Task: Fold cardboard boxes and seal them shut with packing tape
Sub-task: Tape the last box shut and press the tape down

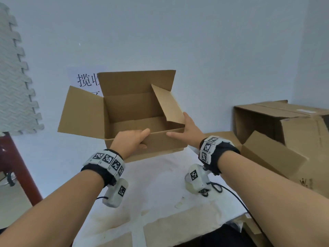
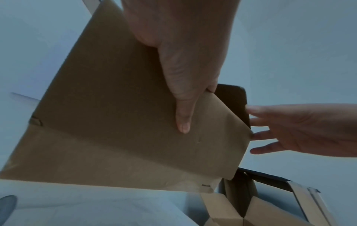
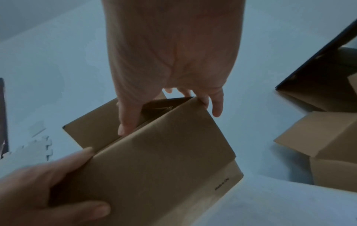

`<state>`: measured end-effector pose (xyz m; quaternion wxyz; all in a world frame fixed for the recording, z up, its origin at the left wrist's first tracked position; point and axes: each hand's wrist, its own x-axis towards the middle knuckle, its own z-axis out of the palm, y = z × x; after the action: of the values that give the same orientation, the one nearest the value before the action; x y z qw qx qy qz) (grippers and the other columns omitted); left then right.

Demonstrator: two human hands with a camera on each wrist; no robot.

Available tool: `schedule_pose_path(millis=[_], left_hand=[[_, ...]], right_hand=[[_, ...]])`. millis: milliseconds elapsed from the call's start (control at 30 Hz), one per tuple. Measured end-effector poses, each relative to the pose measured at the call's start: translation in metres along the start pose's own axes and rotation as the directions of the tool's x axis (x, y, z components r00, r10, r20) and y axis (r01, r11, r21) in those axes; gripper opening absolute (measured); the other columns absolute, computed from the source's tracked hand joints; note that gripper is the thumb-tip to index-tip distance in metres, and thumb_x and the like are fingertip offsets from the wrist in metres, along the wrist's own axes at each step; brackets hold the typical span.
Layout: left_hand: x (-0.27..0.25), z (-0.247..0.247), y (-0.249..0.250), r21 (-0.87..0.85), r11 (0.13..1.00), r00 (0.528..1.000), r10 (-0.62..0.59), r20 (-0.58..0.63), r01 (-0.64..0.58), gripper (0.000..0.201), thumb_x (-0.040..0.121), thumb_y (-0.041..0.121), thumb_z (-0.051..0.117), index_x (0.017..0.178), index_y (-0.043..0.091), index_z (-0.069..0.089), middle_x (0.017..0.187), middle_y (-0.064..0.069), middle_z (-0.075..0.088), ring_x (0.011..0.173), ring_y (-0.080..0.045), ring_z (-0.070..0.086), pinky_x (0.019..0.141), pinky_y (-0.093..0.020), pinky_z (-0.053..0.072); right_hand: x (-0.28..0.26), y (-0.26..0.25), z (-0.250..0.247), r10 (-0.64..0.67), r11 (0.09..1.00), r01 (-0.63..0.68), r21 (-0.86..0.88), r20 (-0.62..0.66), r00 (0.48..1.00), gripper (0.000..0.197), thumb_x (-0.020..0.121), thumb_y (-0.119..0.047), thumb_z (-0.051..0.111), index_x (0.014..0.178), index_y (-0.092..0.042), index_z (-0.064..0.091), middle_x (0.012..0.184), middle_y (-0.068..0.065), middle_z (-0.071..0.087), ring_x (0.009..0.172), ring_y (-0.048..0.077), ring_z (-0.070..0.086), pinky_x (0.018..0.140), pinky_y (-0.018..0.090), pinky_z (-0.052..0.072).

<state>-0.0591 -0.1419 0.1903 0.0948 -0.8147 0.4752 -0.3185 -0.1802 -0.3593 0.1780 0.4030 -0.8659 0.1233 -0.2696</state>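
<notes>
A brown cardboard box [image 1: 135, 107] hangs in the air over the white table, top open. Its far flap stands up, its left flap spreads outward and its right flap leans inward. My left hand [image 1: 132, 139] grips the near wall, fingers hooked over the rim and thumb on the outer face [image 2: 182, 122]. My right hand [image 1: 187, 130] is at the near right corner, thumb along the near rim. Its straight, spread fingers [image 2: 258, 120] touch the box's right side. From the right wrist view the box [image 3: 164, 160] is seen from below. No tape is in view.
A larger cardboard box [image 1: 284, 131] lies on its side at the right, flaps open toward me. The table [image 1: 160, 184] has a stained white cover. A grey foam mat [image 1: 16, 86] and a paper sign [image 1: 83, 79] hang on the wall, with dark red furniture [image 1: 17, 166] at the left.
</notes>
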Motion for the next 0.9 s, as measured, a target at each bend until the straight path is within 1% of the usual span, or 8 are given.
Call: schedule_pose_path(millis=[133, 267, 400, 567, 667, 733, 767, 900], left_hand=[[0.016, -0.01, 0.017, 0.019, 1.0, 1.0, -0.004, 0.015, 0.004, 0.038, 0.092, 0.043, 0.056, 0.094, 0.025, 0.022, 0.087, 0.008, 0.049, 0.081, -0.019, 0.058, 0.051, -0.029, 0.03], [0.02, -0.011, 0.017, -0.007, 1.0, 1.0, 0.01, -0.01, -0.01, 0.04, 0.092, 0.045, 0.055, 0.091, 0.026, 0.02, 0.09, 0.007, 0.054, 0.08, -0.02, 0.059, 0.052, -0.03, 0.037], [0.027, -0.009, 0.026, 0.024, 0.997, 0.997, 0.069, -0.022, -0.069, 0.035, 0.092, 0.045, 0.055, 0.096, 0.025, 0.027, 0.094, 0.007, 0.057, 0.081, -0.018, 0.059, 0.051, -0.03, 0.032], [0.033, -0.001, 0.035, -0.024, 0.996, 0.995, 0.085, -0.054, -0.086, 0.049, 0.091, 0.043, 0.058, 0.086, 0.03, 0.012, 0.09, 0.006, 0.058, 0.077, -0.019, 0.059, 0.049, -0.029, 0.033], [0.037, 0.002, 0.04, -0.019, 0.994, 0.992, 0.106, -0.063, -0.107, 0.044, 0.091, 0.043, 0.058, 0.087, 0.028, 0.017, 0.089, 0.007, 0.058, 0.077, -0.019, 0.059, 0.048, -0.029, 0.033], [0.041, 0.003, 0.044, -0.016, 0.994, 0.99, 0.11, -0.086, -0.111, 0.039, 0.091, 0.043, 0.058, 0.09, 0.027, 0.022, 0.088, 0.007, 0.058, 0.076, -0.019, 0.059, 0.048, -0.029, 0.033], [0.044, 0.002, 0.048, -0.026, 0.993, 0.989, 0.109, -0.102, -0.112, 0.038, 0.091, 0.043, 0.058, 0.09, 0.027, 0.024, 0.087, 0.007, 0.058, 0.075, -0.018, 0.059, 0.047, -0.029, 0.032], [0.055, -0.001, 0.06, -0.025, 0.98, 0.966, 0.188, -0.178, -0.196, 0.041, 0.083, 0.034, 0.071, 0.09, 0.026, 0.031, 0.075, 0.008, 0.055, 0.063, -0.017, 0.056, 0.041, -0.026, 0.027]], right_hand=[[0.006, 0.005, -0.021, 0.082, 0.996, -0.084, 0.002, -0.254, 0.964, 0.088, 0.086, -0.056, 0.057, 0.15, -0.015, 0.014, 0.148, 0.008, 0.037, 0.133, 0.028, 0.04, 0.11, 0.041, 0.033], [0.015, 0.027, -0.054, 0.345, 0.938, -0.305, 0.165, -0.516, 0.784, 0.067, 0.092, -0.049, 0.046, 0.139, -0.005, 0.029, 0.131, 0.014, 0.055, 0.108, 0.031, 0.06, 0.095, 0.04, 0.045], [0.014, 0.042, -0.069, 0.363, 0.915, -0.386, 0.117, -0.654, 0.663, 0.093, 0.081, -0.033, 0.072, 0.148, -0.005, 0.014, 0.152, 0.008, 0.018, 0.124, 0.032, 0.044, 0.103, 0.046, 0.039], [0.005, 0.058, -0.09, 0.515, 0.808, -0.574, 0.135, -0.634, 0.577, 0.105, 0.076, -0.034, 0.075, 0.152, -0.012, 0.006, 0.159, 0.004, 0.003, 0.139, 0.03, 0.026, 0.11, 0.043, 0.027], [0.0, 0.07, -0.093, 0.302, 0.859, -0.493, -0.137, -0.642, 0.705, 0.07, 0.084, -0.024, 0.064, 0.145, -0.027, 0.031, 0.159, 0.002, 0.009, 0.143, 0.032, 0.015, 0.114, 0.048, 0.019], [0.003, 0.069, -0.088, 0.25, 0.852, -0.435, -0.291, -0.504, 0.827, 0.037, 0.094, -0.033, 0.048, 0.129, -0.023, 0.053, 0.151, 0.006, 0.032, 0.139, 0.033, 0.024, 0.113, 0.047, 0.024], [0.005, 0.067, -0.086, 0.302, 0.855, -0.437, -0.281, -0.417, 0.858, 0.04, 0.095, -0.042, 0.043, 0.124, -0.017, 0.057, 0.143, 0.009, 0.044, 0.132, 0.034, 0.036, 0.11, 0.045, 0.031], [0.005, 0.064, -0.082, 0.537, 0.83, -0.549, -0.098, -0.127, 0.834, 0.063, 0.089, -0.055, 0.051, 0.131, -0.007, 0.051, 0.132, 0.011, 0.055, 0.115, 0.032, 0.054, 0.101, 0.038, 0.043]])
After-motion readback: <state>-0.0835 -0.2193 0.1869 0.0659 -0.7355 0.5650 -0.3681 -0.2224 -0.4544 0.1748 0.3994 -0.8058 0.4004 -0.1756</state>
